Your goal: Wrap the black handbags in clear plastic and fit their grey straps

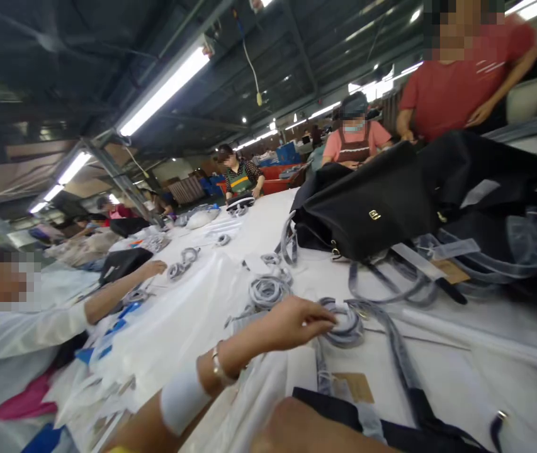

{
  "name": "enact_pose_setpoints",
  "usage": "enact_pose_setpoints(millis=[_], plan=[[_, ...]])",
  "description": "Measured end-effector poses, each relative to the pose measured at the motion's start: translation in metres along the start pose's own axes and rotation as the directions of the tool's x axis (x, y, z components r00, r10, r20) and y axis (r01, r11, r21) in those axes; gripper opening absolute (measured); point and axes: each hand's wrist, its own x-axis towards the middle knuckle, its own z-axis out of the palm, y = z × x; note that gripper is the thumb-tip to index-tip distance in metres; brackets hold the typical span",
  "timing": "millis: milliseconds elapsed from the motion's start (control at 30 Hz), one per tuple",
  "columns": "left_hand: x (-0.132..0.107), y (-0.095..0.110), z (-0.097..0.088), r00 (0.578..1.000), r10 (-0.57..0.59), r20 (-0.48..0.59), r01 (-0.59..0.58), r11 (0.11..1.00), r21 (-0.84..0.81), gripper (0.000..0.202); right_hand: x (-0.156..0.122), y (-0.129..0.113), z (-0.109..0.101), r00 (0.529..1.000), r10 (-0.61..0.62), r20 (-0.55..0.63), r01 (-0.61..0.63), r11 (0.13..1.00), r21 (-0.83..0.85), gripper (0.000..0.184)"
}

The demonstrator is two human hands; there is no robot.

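Observation:
My left hand (296,322), with a bracelet and a white band on its forearm, reaches over the white table. Its thumb and fingers are pinched at the edge of a coiled bag strap (349,333) in clear wrapping. Low in the view, my right hand (291,425) is blurred beside a black bag (315,402), and its fingers are hidden. A brown tag (356,385) lies by that bag. Another wrapped strap coil (268,291) sits beyond my left wrist. Further right stands a large black handbag (367,201) with a gold clasp.
More black bags (485,170) with wrapped straps are piled at the right. A white tube (485,340) lies across the table. At the left a co-worker's arm (121,289) reaches onto the white table cover (211,296). Several other people stand along the far side.

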Motion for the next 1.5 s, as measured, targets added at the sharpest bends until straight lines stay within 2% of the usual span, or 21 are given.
enact_pose_setpoints(millis=[33,100,200,267,333,400,433,533,633,700,800,867,900,933,967,1100,1200,1300,1367,1400,1500], plan=[[-0.032,-0.001,-0.008,0.994,-0.098,-0.058,0.100,0.995,0.020,0.026,0.001,0.000,0.002,1.000,0.009,-0.011,-0.009,1.000,-0.016,0.034],[-0.090,-0.005,-0.017,0.947,-0.290,-0.137,0.296,0.955,0.021,0.022,0.002,0.001,0.006,0.999,0.030,-0.030,-0.031,0.998,-0.045,0.028],[-0.164,-0.002,-0.009,0.853,-0.505,-0.130,0.488,0.861,-0.144,0.022,0.004,0.000,0.008,0.998,0.061,-0.035,-0.065,0.991,-0.117,0.024],[-0.207,0.008,0.011,0.781,-0.617,-0.099,0.563,0.764,-0.315,0.025,0.005,-0.003,0.005,0.997,0.072,-0.019,-0.074,0.985,-0.159,0.028],[-0.242,0.024,0.040,0.700,-0.712,-0.062,0.609,0.640,-0.468,0.027,0.006,-0.008,-0.002,0.996,0.086,0.018,-0.082,0.984,-0.155,0.028],[-0.265,0.040,0.070,0.640,-0.768,-0.029,0.615,0.535,-0.580,0.026,0.007,-0.013,-0.011,0.991,0.110,0.076,-0.101,0.988,-0.117,0.027],[-0.272,0.047,0.084,0.628,-0.778,-0.015,0.603,0.499,-0.622,0.025,0.009,-0.016,-0.016,0.987,0.118,0.110,-0.107,0.989,-0.103,0.026],[-0.279,0.060,0.117,0.649,-0.760,0.013,0.545,0.453,-0.706,0.021,0.018,-0.021,-0.030,0.963,0.118,0.244,-0.103,0.992,-0.074,0.022],[-0.277,0.062,0.135,0.654,-0.757,0.006,0.486,0.414,-0.770,0.016,0.033,-0.020,-0.044,0.891,0.117,0.438,-0.121,0.992,-0.019,0.020],[-0.275,0.058,0.142,0.642,-0.767,0.012,0.444,0.358,-0.822,0.012,0.045,-0.017,-0.052,0.805,0.116,0.582,-0.163,0.986,0.028,0.023],[-0.276,0.049,0.149,0.630,-0.772,0.085,0.410,0.238,-0.881,0.015,0.064,-0.013,-0.058,0.629,0.120,0.768,-0.229,0.973,0.036,0.029],[-0.276,0.044,0.152,0.623,-0.771,0.133,0.396,0.163,-0.904,0.019,0.074,-0.011,-0.055,0.518,0.132,0.845,-0.248,0.969,0.000,0.032],[-0.277,0.043,0.154,0.623,-0.768,0.147,0.386,0.139,-0.912,0.022,0.077,-0.011,-0.051,0.488,0.138,0.862,-0.247,0.969,-0.015,0.032],[-0.277,0.042,0.156,0.622,-0.768,0.152,0.377,0.123,-0.918,0.024,0.078,-0.011,-0.048,0.481,0.142,0.865,-0.243,0.970,-0.024,0.030],[-0.276,0.042,0.157,0.619,-0.769,0.157,0.370,0.110,-0.922,0.026,0.078,-0.012,-0.044,0.497,0.142,0.856,-0.238,0.971,-0.023,0.027],[-0.275,0.042,0.158,0.604,-0.779,0.170,0.335,0.054,-0.941,0.028,0.064,-0.015,-0.034,0.635,0.151,0.757,-0.275,0.961,0.039,0.023],[-0.275,0.039,0.152,0.600,-0.768,0.224,0.360,0.009,-0.933,0.027,0.051,-0.018,-0.031,0.701,0.230,0.676,-0.357,0.933,0.053,0.022],[-0.278,0.035,0.143,0.657,-0.691,0.300,0.372,-0.048,-0.927,0.028,0.043,-0.019,-0.027,0.727,0.311,0.612,-0.426,0.903,0.047,0.023],[-0.280,0.035,0.138,0.701,-0.638,0.319,0.346,-0.086,-0.934,0.030,0.040,-0.020,-0.023,0.729,0.340,0.594,-0.450,0.892,0.041,0.023],[-0.281,0.036,0.136,0.708,-0.629,0.319,0.337,-0.096,-0.937,0.030,0.039,-0.021,-0.021,0.728,0.349,0.590,-0.455,0.890,0.035,0.023],[-0.279,0.044,0.134,0.664,-0.683,0.304,0.360,-0.064,-0.931,0.025,0.037,-0.023,-0.018,0.738,0.345,0.580,-0.456,0.889,0.051,0.023]])
